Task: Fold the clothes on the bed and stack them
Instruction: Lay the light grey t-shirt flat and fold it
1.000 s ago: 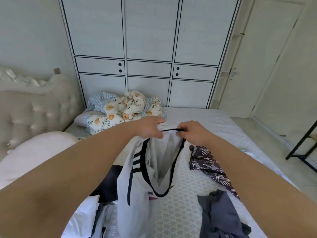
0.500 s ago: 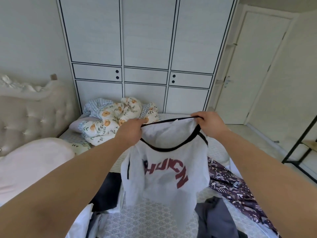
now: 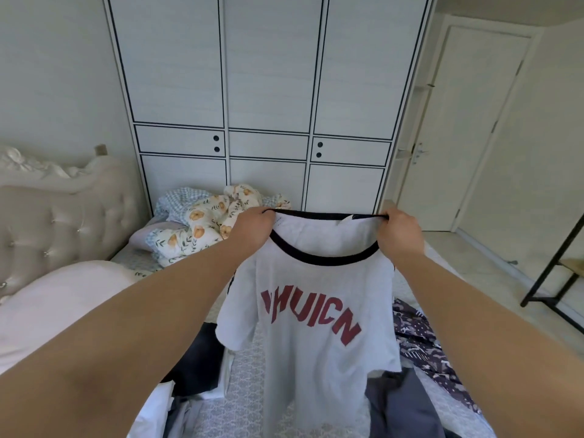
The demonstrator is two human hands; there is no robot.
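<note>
A white T-shirt (image 3: 319, 349) with a black collar and red letters hangs in the air over the bed (image 3: 243, 393). My left hand (image 3: 252, 229) grips its left shoulder at the collar. My right hand (image 3: 399, 235) grips the right shoulder, and the collar is stretched wide between them. Under the shirt lie other clothes: a dark navy piece (image 3: 199, 365) at the left, a grey garment (image 3: 401, 406) at the lower right, a dark patterned one (image 3: 423, 339) at the right, and white fabric (image 3: 158, 415) at the lower left.
A flowered quilt (image 3: 205, 222) is bunched at the far end of the bed by the white wardrobe (image 3: 268, 105). A tufted headboard (image 3: 47, 216) and a pale pillow (image 3: 53, 298) are at the left. A door (image 3: 467, 128) and a black rack (image 3: 562, 267) stand at the right.
Both hands have lifted the T-shirt and moved apart, spreading it so its front with the red letters hangs open. The view has tilted upward.
</note>
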